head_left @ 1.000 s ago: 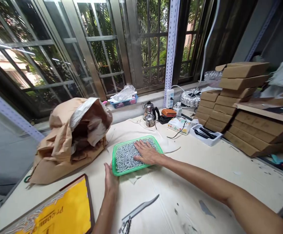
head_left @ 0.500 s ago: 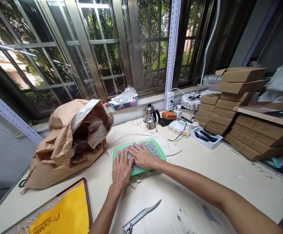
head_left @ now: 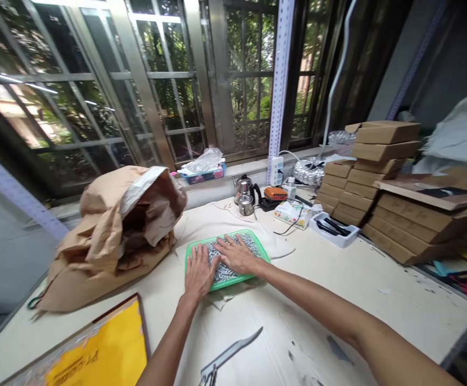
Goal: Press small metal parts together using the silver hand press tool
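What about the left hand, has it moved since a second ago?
Yes. The left hand went from the near-left corner of the green tray onto the metal pieces inside it.

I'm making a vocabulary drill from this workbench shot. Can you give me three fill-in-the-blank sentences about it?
1. The left hand and right hand lie flat on small metal pieces in a shallow ____ plastic tray.
2. The crumpled brown paper sack sits to the tray's ____.
3. The framed sheet at the near-left corner is ____.
Missing words: green; left; yellow.
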Motion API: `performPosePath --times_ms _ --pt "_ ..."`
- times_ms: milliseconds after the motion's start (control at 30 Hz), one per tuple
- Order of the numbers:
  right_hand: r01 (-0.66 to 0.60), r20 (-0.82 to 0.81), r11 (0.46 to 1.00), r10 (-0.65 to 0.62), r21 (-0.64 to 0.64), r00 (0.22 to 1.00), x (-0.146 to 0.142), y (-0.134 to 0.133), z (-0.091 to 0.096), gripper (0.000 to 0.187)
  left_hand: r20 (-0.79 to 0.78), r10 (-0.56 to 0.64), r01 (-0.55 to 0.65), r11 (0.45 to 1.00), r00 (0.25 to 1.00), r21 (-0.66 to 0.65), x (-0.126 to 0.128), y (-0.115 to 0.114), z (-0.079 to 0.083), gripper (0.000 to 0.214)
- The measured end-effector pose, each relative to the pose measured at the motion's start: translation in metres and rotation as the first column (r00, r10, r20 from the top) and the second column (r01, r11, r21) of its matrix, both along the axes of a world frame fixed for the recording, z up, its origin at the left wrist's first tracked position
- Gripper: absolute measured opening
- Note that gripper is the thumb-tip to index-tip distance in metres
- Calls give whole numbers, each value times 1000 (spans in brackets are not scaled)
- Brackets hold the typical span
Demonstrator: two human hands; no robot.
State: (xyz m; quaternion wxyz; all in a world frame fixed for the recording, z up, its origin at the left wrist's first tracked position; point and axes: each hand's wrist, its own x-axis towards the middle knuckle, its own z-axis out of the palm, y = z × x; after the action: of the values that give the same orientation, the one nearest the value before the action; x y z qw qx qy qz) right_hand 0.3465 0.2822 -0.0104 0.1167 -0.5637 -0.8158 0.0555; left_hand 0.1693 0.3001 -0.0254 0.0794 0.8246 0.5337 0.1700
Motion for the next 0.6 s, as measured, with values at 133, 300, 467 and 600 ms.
performPosePath --times_ms 133,300,467,600 --pt "-37 67 995 43 -90 997 1 2 8 61 28 -29 28 999 999 30 -12 -36 37 68" --pt "-10 -7 992 11 125 1000 3 -18 34 57 -121 -4 27 981 993 190 -82 -87 85 58" --pt "-141 -236 957 202 252 950 -18 -102 41 43 -244 135 -99 983 960 153 -188 -151 90 34" --pt "-326 -314 933 359 154 879 -44 -194 11 32 -228 140 -119 987 964 103 -232 -222 64 25"
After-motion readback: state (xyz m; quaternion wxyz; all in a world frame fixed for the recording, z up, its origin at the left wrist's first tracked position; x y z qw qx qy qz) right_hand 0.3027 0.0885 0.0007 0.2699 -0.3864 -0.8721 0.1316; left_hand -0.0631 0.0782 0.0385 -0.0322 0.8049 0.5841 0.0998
